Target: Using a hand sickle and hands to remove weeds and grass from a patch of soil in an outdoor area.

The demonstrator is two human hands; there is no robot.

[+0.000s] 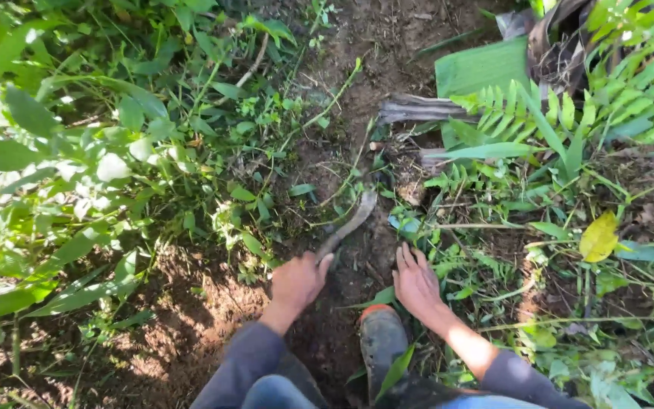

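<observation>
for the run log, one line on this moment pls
left hand: grips curved sickle | right hand: open, on weeds | boot between hands | soil path

Both arms wear dark grey long sleeves, the right sleeve [520,379] pushed up the forearm, the left sleeve [244,360] reaching the wrist. Blue jeans [274,394] cover the legs. A muddy dark boot [381,341] has an orange-rimmed toe.

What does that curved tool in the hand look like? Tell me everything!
The curved blade tool, like a sickle, is dull grey-brown metal, looking worn and dirty. The left hand grips its handle, which is hidden. The blade reaches forward and bends at its tip, low over bare brown soil between green weeds.
</observation>
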